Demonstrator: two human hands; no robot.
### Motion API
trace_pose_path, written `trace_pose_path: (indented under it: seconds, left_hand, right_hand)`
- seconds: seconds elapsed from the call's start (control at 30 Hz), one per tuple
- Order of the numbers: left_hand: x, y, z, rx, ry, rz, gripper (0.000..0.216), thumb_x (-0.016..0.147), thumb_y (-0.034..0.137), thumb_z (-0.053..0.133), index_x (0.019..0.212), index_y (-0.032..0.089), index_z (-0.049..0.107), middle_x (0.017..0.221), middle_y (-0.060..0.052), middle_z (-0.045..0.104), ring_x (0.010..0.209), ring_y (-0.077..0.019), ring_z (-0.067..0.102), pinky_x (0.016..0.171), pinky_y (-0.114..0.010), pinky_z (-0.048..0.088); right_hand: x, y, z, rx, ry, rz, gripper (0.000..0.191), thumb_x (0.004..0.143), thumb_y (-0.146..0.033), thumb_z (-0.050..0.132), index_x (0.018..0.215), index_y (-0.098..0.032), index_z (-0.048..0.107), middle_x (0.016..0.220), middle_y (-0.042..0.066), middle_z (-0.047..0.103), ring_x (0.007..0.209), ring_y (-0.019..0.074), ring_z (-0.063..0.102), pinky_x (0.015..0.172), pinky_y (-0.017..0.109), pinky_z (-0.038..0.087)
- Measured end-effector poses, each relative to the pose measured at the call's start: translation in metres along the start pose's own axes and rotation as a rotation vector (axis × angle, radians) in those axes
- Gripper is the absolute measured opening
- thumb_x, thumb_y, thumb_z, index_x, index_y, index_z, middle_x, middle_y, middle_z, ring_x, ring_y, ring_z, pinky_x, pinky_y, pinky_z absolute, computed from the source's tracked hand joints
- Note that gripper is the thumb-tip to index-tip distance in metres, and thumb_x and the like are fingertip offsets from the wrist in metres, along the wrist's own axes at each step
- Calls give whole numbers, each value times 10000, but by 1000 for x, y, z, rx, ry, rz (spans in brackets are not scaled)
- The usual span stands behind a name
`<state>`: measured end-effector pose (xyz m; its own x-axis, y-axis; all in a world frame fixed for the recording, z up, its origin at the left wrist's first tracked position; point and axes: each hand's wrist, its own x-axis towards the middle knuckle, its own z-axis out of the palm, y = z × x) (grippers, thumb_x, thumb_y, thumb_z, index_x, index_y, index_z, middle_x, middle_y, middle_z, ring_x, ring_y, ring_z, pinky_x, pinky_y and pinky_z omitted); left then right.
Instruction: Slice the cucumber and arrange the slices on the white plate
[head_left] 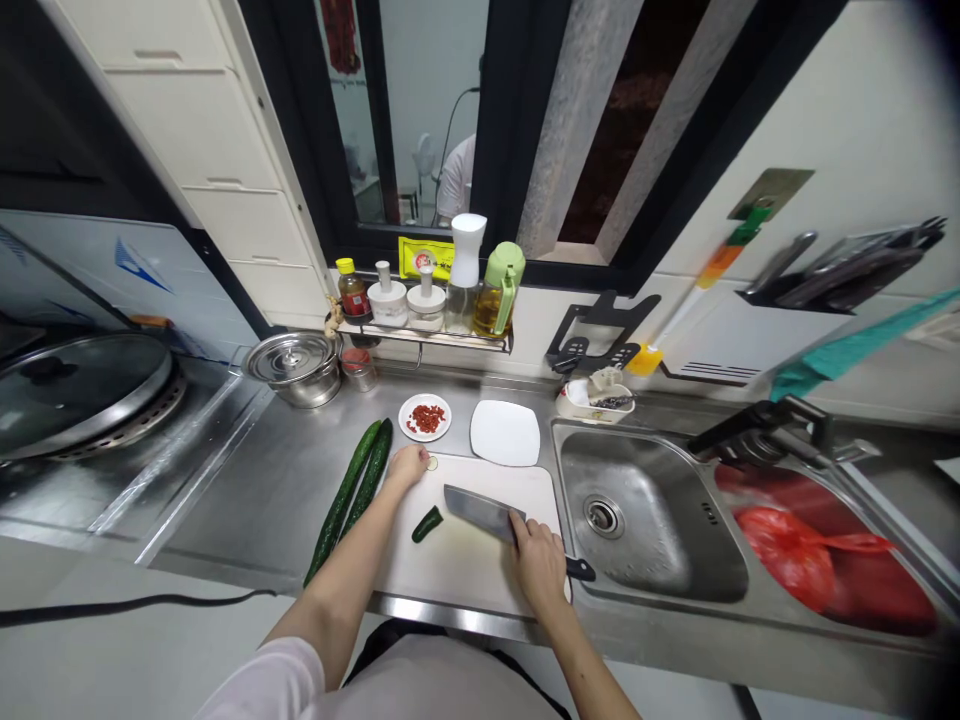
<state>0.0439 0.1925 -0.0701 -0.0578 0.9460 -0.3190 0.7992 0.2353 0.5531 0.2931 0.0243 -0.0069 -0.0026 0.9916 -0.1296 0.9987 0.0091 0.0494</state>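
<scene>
My right hand [538, 560] grips a kitchen knife [476, 508], its broad blade lying low over the white cutting board [495, 580] and pointing left. At the board's upper left edge, my left hand [409, 466] is closed, with a small pale cucumber slice [432, 463] at its fingertips. Between the hands, a short cut piece of cucumber [427, 524] rests on the board. Two whole cucumbers [367, 480] lie side by side left of the board, partly behind my left forearm. Just beyond my left hand stands a small white dish [405, 425] of chopped red bits.
A square white plate [505, 433] sits behind the board. To the right is a steel sink [645, 500] with a red plastic bag [787, 560] in its far basin. A lidded pot [294, 368] stands back left, below a rack of seasonings [427, 330].
</scene>
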Motion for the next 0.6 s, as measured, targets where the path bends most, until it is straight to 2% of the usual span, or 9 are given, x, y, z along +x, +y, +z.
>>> trace_pose_path:
  seconds: [0.13,0.47,0.6]
  left_hand:
    - [0,2,-1,70,10,4,82,739,263,659,801,213,681,944,-75,712,953,-213,624,846,-301,419]
    - [-9,10,-6,178,12,-13,102,748,279,667,841,239,665,942,-40,716,925,-205,635,837,-307,417]
    - [-13,11,-7,187,44,39,74,776,263,628,806,220,679,944,-58,710,909,-217,631,814,-320,418]
  right_hand:
    - [0,0,-1,12,-10,6,433,909,-184,442,1332,-231,524,1020,103,635,950,228,553,791,326,322]
    - [6,-4,-1,35,-40,10,428,905,-178,451,1322,-223,532,1021,97,644,969,227,559,807,327,326]
    - [8,-5,-1,67,-52,30,431,892,-182,473,1316,-229,536,1026,93,654,984,225,566,817,318,328]
